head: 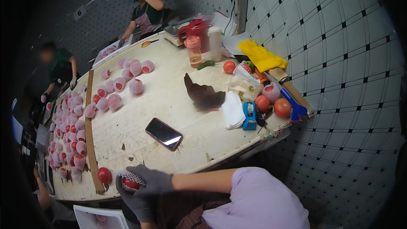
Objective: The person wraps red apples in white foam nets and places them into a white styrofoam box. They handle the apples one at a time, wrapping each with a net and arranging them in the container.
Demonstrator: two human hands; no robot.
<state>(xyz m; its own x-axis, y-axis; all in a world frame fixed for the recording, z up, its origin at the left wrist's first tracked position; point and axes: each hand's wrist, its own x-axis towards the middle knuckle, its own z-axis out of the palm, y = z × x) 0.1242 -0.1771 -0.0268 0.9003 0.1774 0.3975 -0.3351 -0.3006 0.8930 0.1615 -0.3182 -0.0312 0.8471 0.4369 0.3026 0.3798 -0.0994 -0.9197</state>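
Observation:
Both my hands wear grey gloves and are together at the near edge of the table, around a red tomato (pixel 129 184) partly covered by a white foam net sleeve (pixel 132 175). My left hand (pixel 136 205) cups it from below and from the left side. My right hand (pixel 155 179) grips it from above and the right, its fingers at the net. Just left of my hands, a bare red tomato (pixel 104 175) sits on the table (pixel 133 146), beside a long brown strip (pixel 90 133) that crosses the tabletop.
Many netted tomatoes (pixel 71 127) crowd beyond the strip; several more (pixel 114 101) lie on this side. A phone (pixel 164 134), brown cloth (pixel 203 93), tape dispenser (pixel 249 116) and yellow gloves (pixel 262 55) are on the table. A white crate (pixel 98 211) stands below. Two people (pixel 148 16) are across.

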